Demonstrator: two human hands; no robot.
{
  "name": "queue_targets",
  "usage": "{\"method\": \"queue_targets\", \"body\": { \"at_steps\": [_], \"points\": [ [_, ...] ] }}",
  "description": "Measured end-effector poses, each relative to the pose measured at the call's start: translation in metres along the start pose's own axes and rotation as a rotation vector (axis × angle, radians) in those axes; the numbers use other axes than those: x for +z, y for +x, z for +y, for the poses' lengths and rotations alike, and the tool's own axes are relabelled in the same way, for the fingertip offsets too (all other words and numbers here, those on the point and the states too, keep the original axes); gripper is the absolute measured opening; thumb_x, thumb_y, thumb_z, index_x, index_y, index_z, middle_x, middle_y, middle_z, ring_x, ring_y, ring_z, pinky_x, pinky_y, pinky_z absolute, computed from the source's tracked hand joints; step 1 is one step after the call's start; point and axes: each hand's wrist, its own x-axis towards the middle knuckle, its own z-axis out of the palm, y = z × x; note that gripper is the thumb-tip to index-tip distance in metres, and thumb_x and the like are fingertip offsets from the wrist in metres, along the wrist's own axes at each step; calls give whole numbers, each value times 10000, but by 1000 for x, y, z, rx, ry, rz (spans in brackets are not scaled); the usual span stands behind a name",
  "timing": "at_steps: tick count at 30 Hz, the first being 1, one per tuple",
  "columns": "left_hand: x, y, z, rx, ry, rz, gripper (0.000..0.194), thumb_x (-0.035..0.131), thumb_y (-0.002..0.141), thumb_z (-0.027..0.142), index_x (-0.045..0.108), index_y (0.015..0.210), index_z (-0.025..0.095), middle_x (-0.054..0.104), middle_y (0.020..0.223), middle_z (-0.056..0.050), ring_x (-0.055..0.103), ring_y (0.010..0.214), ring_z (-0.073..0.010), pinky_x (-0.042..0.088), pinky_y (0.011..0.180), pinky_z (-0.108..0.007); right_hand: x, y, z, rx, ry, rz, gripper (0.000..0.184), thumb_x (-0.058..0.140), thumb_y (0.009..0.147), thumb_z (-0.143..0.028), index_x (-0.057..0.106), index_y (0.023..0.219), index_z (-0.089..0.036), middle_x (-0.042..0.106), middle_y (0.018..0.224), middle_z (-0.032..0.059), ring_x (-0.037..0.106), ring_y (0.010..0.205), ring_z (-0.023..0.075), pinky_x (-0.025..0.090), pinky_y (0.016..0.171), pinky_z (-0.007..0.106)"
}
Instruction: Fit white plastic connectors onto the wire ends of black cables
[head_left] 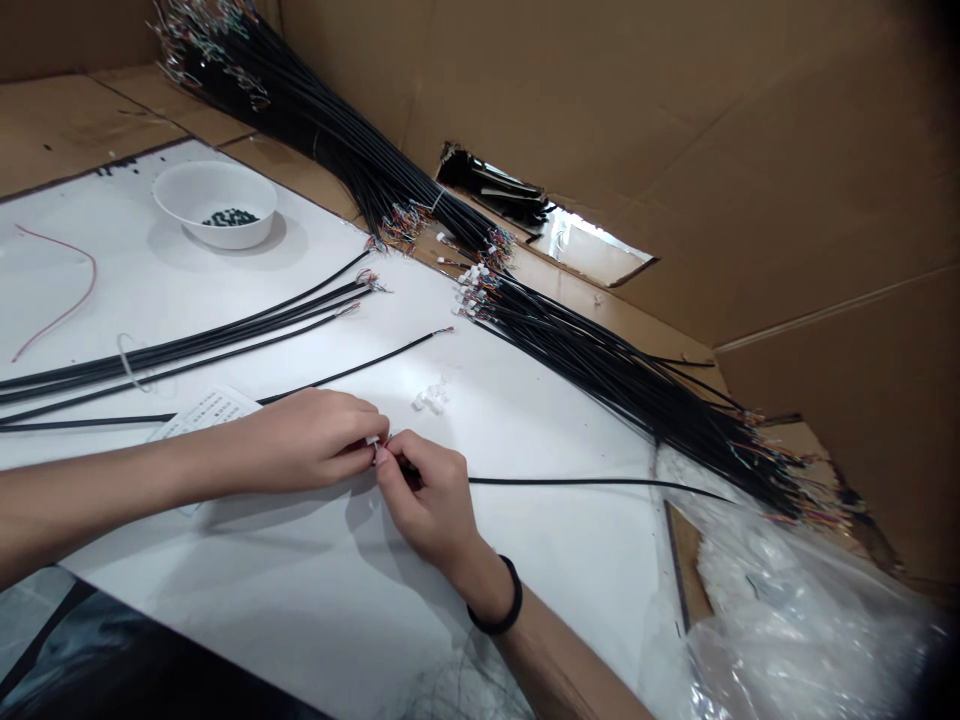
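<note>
Pinched between the left hand (300, 440) and right hand (427, 500), a small white connector (373, 441) is held. Connector-fitted cables (600, 340) are laid right of centre; bare-ended cables (300, 110) remain upper left.

Bare left forearm (90, 510), bare right forearm (562, 665), thin black wristband (501, 624) on right wrist (484, 585)
</note>
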Motion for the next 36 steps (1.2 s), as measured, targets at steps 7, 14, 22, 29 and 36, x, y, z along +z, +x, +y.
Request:
{"method": "queue_targets", "body": {
  "at_steps": [7, 14, 22, 29, 36],
  "points": [
    [1, -2, -1, 6, 18, 9, 174, 442, 896, 196, 560, 773, 163, 614, 775, -24, 571, 730, -166, 366, 642, -271, 0, 0, 0, 22, 0, -26, 208, 481, 862, -223, 499, 657, -197, 479, 549, -41, 392, 476, 84, 328, 472, 216],
    [3, -3, 1, 46, 81, 49, 210, 423, 928, 209, 536, 758, 160, 599, 758, -28, 562, 707, -162, 372, 632, -266, 0, 0, 0, 28, -32, -38, 214, 473, 860, -228, 490, 649, -200, 490, 547, -38, 413, 479, 89, 332, 474, 218],
    [6, -6, 1, 70, 130, 63, 229, 400, 952, 216, 523, 770, 156, 589, 760, -31, 546, 703, -161, 374, 637, -276, 0, 0, 0, 15, -55, -51, 229, 467, 857, -226, 463, 630, -204, 481, 539, -34, 411, 475, 90, 324, 477, 219],
    [5, -4, 0, 76, 107, 65, 212, 419, 938, 200, 519, 756, 160, 592, 751, -26, 547, 694, -155, 365, 627, -265, 0, 0, 1, 11, -51, -45, 221, 470, 860, -231, 481, 641, -201, 486, 542, -35, 412, 479, 90, 327, 473, 217],
    [4, -4, 0, 63, 99, 56, 195, 433, 929, 205, 529, 764, 166, 603, 760, -24, 561, 703, -157, 363, 621, -264, 0, 0, 0, 8, -50, -41, 226, 472, 860, -228, 479, 636, -202, 483, 539, -37, 416, 477, 91, 333, 475, 219]
  ]
}}
